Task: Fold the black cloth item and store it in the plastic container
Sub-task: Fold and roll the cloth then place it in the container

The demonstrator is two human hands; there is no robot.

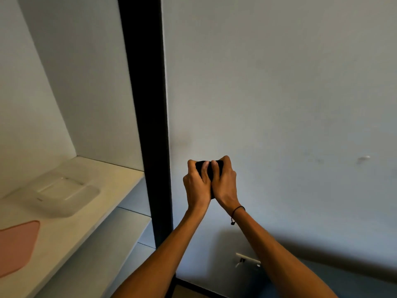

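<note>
The black cloth item (206,168) is bunched into a small compact bundle, held in the air in front of a pale wall. My left hand (196,186) and my right hand (225,183) press together around it, thumbs on top, so only a dark strip shows between the fingers. A translucent plastic container (62,192) rests on the white shelf (103,196) at the left, well apart from both hands. Its inside is hard to make out.
A pink flat piece (17,246) lies on the shelf near the left edge. A black vertical post (150,125) separates the shelf from the wall. A wall socket (247,260) sits low under my right forearm.
</note>
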